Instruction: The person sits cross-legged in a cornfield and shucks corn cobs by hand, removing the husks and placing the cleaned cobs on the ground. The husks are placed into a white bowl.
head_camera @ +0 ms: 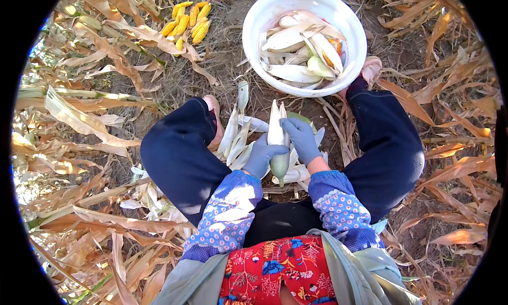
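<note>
Between my knees I hold an ear of corn in its pale husk (279,136), tip pointing away from me and green stalk end towards me. My left hand (262,156), in a grey-blue glove, wraps its lower part with the thumb across the front. Higher up, my right hand (301,138), gloved the same way, grips the right side of the husk near the tip. The husk looks split into two points at the top, and no kernels show there. Loose stripped husks (238,142) lie on the ground under and around my hands.
Beyond my hands stands a white plastic tub (254,55) with several husked ears (289,39) inside, some showing orange kernels. A pile of bare yellow cobs (186,21) lies on the soil at the far left. Dry corn stalks and leaves (87,106) crowd both sides.
</note>
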